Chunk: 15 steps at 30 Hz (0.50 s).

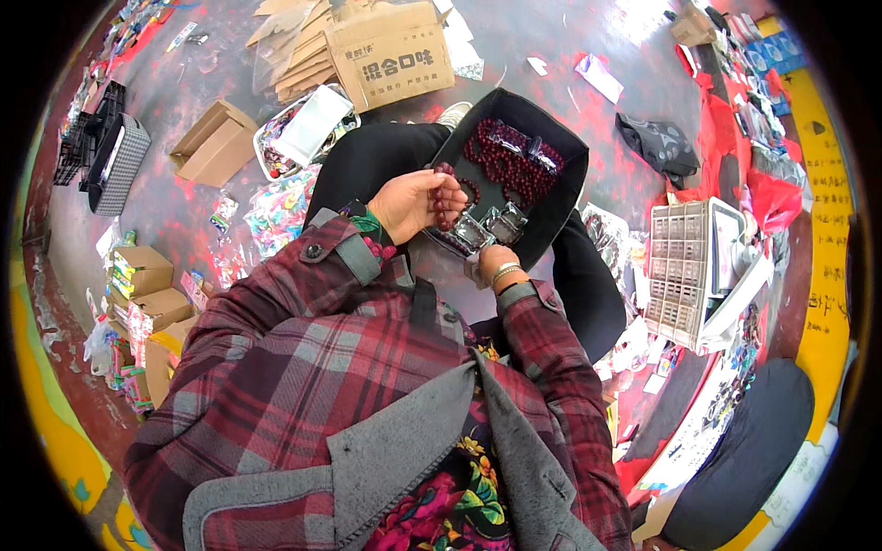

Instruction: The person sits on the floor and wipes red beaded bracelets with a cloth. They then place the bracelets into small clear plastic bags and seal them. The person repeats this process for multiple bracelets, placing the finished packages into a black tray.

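On floor [514, 41], far left: checkered basket [129, 165], then open cardboard box [230, 163]. Centre: my left grip [404, 209], fingers curled around dark red beads [447, 207], held at left side of black bin [567, 179]. Clear packs [474, 231] just right of held beads, near end of bin. My right grip [501, 266] close beside packs, fingers bent; cannot tell if anything is pinched. Farther inside bin: heaped dark red strands [505, 173]. Right of bin: dark grey bag [655, 147], then beige crate [675, 266].
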Motion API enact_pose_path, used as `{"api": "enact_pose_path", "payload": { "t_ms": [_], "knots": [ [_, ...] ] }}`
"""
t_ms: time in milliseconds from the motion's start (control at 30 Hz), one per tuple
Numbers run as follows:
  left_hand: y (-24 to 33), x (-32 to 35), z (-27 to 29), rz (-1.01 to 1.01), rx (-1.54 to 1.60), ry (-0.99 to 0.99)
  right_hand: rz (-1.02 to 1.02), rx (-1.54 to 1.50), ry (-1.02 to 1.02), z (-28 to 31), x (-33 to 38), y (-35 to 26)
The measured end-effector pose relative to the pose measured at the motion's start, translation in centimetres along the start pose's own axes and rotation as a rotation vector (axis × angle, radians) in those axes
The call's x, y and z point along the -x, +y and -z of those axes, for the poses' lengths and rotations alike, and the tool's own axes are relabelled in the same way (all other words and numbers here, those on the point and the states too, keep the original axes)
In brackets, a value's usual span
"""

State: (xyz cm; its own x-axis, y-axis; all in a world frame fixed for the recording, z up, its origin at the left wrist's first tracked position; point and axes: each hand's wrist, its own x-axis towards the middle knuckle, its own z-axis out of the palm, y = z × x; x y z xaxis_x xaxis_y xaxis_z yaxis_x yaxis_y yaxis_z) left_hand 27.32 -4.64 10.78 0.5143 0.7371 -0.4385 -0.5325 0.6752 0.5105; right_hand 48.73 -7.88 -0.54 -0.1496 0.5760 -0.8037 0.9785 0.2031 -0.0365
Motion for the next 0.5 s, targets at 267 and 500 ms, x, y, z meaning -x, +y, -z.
{"api": "enact_pose_path", "payload": {
  "t_ms": [267,500],
  "knots": [
    [-0.4,-0.1,0.5,0.004,-0.029,-0.051,-0.124,-0.139,0.371,2.5,2.9,2.1],
    [-1.4,-0.8,0.7,0.018,-0.144,-0.067,0.487,-1.698,0.623,5.2,11.5,4.6]
  ]
}}
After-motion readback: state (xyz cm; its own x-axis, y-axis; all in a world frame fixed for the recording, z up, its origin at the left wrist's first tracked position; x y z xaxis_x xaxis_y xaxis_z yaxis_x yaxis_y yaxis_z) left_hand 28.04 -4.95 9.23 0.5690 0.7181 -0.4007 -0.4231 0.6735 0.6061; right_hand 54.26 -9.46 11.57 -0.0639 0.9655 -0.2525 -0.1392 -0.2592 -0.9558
